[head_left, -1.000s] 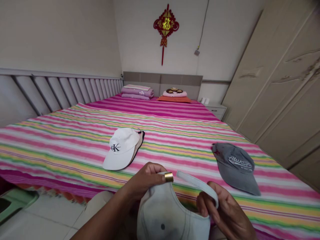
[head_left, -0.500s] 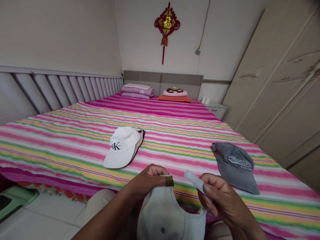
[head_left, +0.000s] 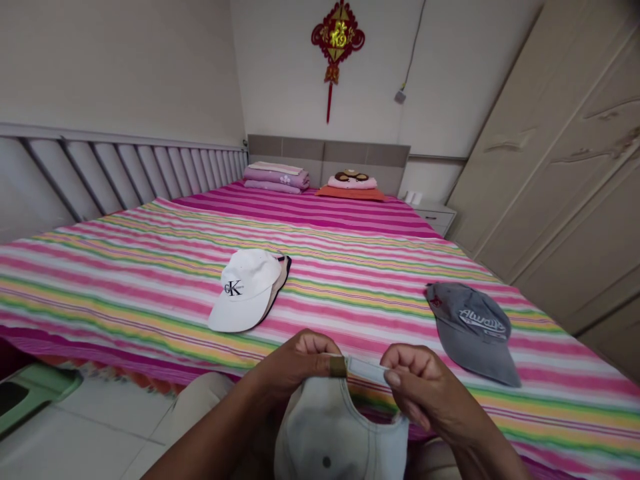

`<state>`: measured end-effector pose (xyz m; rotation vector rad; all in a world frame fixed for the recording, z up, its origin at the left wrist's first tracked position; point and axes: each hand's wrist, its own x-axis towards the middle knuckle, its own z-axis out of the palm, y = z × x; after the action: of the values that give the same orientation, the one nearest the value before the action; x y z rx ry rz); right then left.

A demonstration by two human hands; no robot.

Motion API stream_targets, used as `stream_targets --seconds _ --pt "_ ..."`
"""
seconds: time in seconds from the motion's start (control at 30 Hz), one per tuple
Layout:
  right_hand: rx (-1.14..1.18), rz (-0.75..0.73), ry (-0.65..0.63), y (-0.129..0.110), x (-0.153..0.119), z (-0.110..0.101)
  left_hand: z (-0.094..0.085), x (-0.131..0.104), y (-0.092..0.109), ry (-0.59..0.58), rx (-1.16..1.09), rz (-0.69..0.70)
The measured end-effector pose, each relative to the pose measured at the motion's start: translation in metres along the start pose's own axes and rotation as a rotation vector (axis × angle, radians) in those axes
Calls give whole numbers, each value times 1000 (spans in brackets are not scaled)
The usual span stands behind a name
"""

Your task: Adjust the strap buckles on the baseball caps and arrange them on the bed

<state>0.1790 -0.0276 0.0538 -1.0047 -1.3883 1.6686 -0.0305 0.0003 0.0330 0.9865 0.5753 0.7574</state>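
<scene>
A pale cap point(head_left: 345, 433) is held at the bottom centre, its back opening facing up. My left hand point(head_left: 295, 360) pinches the cap's edge beside a brass-coloured buckle point(head_left: 338, 367). Between finger and thumb, my right hand point(head_left: 417, 383) grips the light strap point(head_left: 366, 369), whose free end meets the buckle; whether it is inside cannot be made out. On the bed, a white cap point(head_left: 247, 287) with black letters lies over a darker-edged one at centre left. A grey cap point(head_left: 473, 330) with white lettering lies to the right of my right hand.
The striped bed cover point(head_left: 150, 280) spreads around the caps. Folded bedding point(head_left: 275, 179) and a pink and orange pile point(head_left: 353, 190) are by the headboard. A green stool point(head_left: 40, 393) stands lower left; a wardrobe point(head_left: 560, 173) is at the right.
My right hand has moved slightly left, bringing the strap's free end from apart to the buckle. My left hand keeps its grip. The view has shifted slightly.
</scene>
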Motion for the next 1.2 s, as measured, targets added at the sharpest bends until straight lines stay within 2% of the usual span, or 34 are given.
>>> stream_targets --seconds 0.17,0.33,0.53,1.2 --pt "-23 24 -25 -2 1 1 1 0 1 -11 6 -32" --pt "-146 33 -65 -8 0 2 3 0 1 -22 25 -58" --pt "-300 -51 5 -14 -3 12 8 0 2 -15 44 -76" --pt "-383 -127 -39 -18 -2 7 15 -4 5 0 176 -94"
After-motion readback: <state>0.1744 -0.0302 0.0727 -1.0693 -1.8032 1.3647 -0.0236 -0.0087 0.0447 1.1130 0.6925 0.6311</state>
